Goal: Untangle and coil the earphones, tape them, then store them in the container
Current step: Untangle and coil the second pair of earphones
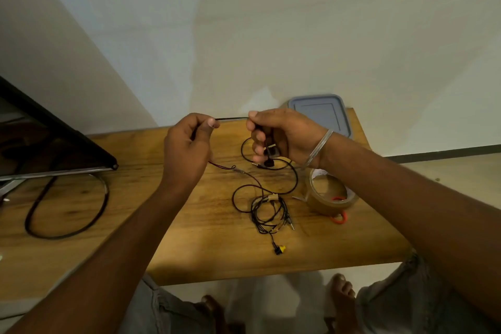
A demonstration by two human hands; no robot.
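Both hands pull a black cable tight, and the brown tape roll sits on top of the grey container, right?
No. The head view shows the brown tape roll lying on the wooden table, apart from the grey container.

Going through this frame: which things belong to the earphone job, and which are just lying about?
Job: earphone cable, pinched between left hand and right hand; coiled earphones; tape; scissors; container.

Lying about: screen; thick cable.
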